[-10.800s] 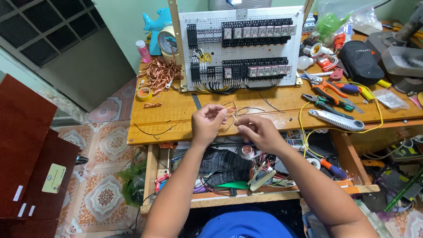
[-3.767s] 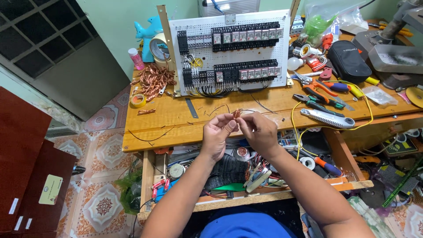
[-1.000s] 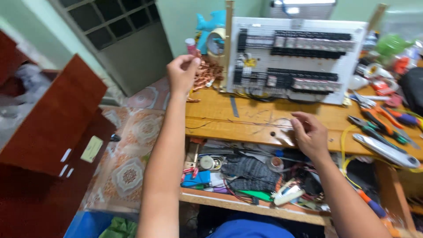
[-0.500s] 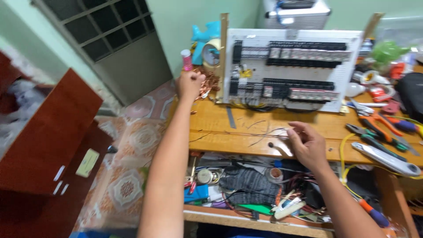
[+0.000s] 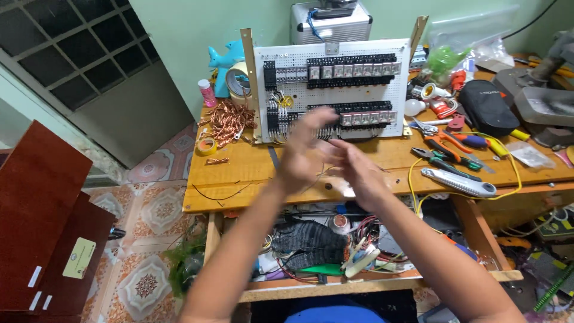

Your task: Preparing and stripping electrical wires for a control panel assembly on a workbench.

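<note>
Under the desk [image 5: 239, 182], a lower shelf [image 5: 382, 286] serves as an open bin: it holds a dark knitted cloth [image 5: 311, 244], a roll of tape [image 5: 341, 222], and a tangle of red, black and white wires [image 5: 371, 236] with loose tool handles among them. On the desktop, near the back left corner, lies a heap of copper wire pieces [image 5: 228, 118], with a small yellow tape roll [image 5: 206, 146] just beside it toward the left edge. A white perforated panel [image 5: 332, 90] carrying rows of black relays stands upright along the back edge. Toward the right edge lie pliers [image 5: 445, 157] and a grey utility knife [image 5: 459, 182], ringed by a yellow cable [image 5: 418, 179].

Both hands hover over the front edge at mid-desk. The left hand [image 5: 305, 149] is blurred, fingers spread and apparently open. The right hand [image 5: 359, 170] sits just beside it, fingers loosely extended; whether it pinches anything cannot be told. A thin wire [image 5: 320, 174] shows between the two hands, above the desktop.

Half a second earlier the left hand was stretched out to the copper heap at the back left corner while the right hand waited alone near the front edge; now the left has come back to meet the right.
</note>
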